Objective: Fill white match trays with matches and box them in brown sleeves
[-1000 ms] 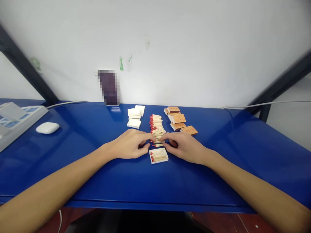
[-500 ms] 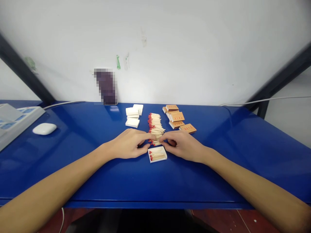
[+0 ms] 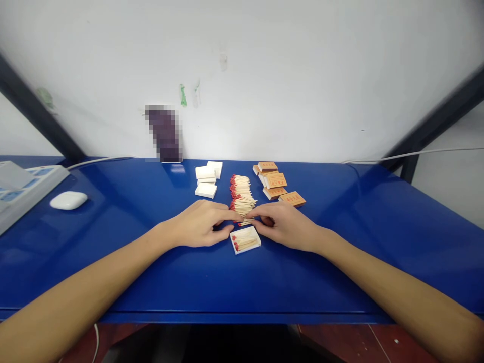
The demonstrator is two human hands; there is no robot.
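Note:
Loose red-headed matches (image 3: 241,190) lie in a long pile on the blue table, heads to the left. My left hand (image 3: 202,224) is at the near left of the pile, its index finger stretched over the match heads and its thumb apart. From the other side, my right hand (image 3: 287,225) reaches its index finger and thumb to the plain ends, the two tips apart; its other fingers curl under. Neither hand visibly lifts a match. Just below the fingertips sits a white matchbox tray (image 3: 248,250) with several matches inside, heads left.
White matchbox trays (image 3: 206,190) are piled behind my left hand. Orange matchbox sleeves (image 3: 276,180) lie behind my right hand. A white rounded case (image 3: 68,200) and a white power strip (image 3: 34,186) are at the left. A blurred phone-like object (image 3: 168,133) leans against the wall.
Both index fingers have shifted slightly over the near end of the match pile, the right one a little to the left. The tray has turned very slightly.

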